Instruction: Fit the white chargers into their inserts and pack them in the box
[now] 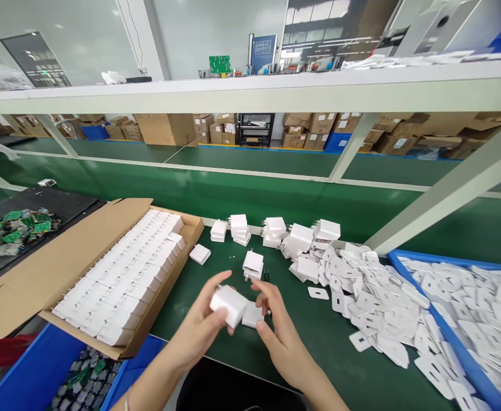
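My left hand (199,322) is closed around a white charger housing (228,303), thumb on top and fingers wrapped under it, holding it just above the green bench (319,337). My right hand (278,331) pinches a second white piece, a flat charger cover (253,315), between thumb and fingertips; the cover touches the housing's right side. Both pieces sit between my two hands, close in front of me.

Just beyond my hands stands a lone assembled charger (253,264) with its prongs showing, and next to it, on the right, lies a pair of dark tweezers (266,274). Farther out, a row of stacked chargers (276,229) runs across the bench. To the right of my right hand, a loose heap of flat white covers (383,302) spreads toward a blue tray (398,261) filled with more of them. To the left of my left hand, an open cardboard box (49,274) holds tight rows of white housings (126,279). Below that box, near my left forearm, a blue bin (40,365) contains green circuit boards (83,377).
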`<state>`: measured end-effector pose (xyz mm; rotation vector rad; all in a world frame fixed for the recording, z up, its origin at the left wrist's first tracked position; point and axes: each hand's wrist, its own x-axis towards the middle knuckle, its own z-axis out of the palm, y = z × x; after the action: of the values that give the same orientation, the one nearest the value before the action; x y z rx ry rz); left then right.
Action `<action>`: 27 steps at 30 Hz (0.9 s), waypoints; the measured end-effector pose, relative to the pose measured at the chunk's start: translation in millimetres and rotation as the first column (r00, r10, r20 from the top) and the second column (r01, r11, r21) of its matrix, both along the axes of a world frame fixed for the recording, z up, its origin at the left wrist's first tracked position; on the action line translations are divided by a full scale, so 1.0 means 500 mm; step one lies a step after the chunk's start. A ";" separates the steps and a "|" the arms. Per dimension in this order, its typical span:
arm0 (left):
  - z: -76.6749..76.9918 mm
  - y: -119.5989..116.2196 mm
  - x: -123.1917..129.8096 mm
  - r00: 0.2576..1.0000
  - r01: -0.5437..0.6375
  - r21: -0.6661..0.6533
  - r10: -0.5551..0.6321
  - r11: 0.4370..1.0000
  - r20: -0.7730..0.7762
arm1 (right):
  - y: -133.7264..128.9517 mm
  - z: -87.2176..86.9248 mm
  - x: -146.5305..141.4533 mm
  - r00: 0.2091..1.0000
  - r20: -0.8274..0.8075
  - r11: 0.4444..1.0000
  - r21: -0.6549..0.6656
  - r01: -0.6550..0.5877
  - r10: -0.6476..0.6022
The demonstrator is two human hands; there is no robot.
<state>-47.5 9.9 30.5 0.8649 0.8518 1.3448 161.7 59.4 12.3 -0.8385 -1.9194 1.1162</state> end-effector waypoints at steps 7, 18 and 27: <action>0.067 0.165 -0.227 0.112 -0.306 0.496 0.548 0.813 -0.829 | 0.009 -0.057 0.079 0.924 0.071 0.921 -0.085 0.381 -0.376; -0.022 0.303 -0.341 -0.377 -0.173 0.399 0.314 0.900 -0.871 | 0.011 -0.115 0.244 0.691 0.247 0.730 0.323 0.602 -0.679; 0.020 0.281 -0.317 -0.433 -0.111 0.396 0.314 0.912 -0.845 | 0.078 -0.102 0.247 0.415 0.472 0.610 0.727 0.315 -0.778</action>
<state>-205.8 150.5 40.3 2.1882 2.5267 0.4993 285.2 98.4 -38.9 -1.6441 -2.0958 -0.3503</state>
